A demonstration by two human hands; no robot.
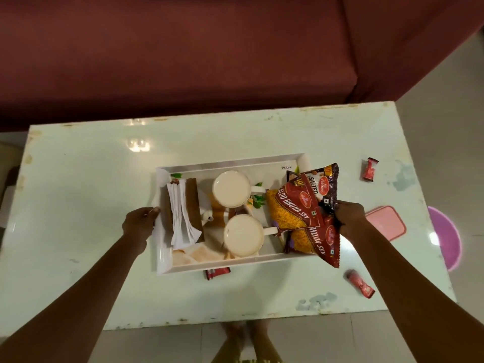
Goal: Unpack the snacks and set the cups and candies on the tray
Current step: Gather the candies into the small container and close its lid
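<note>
White tray (230, 263) long axis left-right, left hand (138, 223) fingers clamped on its end, right hand (349, 218) gripping snack packets (301, 205).

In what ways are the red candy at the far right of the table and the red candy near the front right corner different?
The far candy lies away from the tray, near the table's right edge; the near candy lies closer to the person. The far candy stands almost straight along the view; the near candy lies diagonally. The far candy looks smaller. Both are red wrapped candies resting on the table, outside the tray.
</note>
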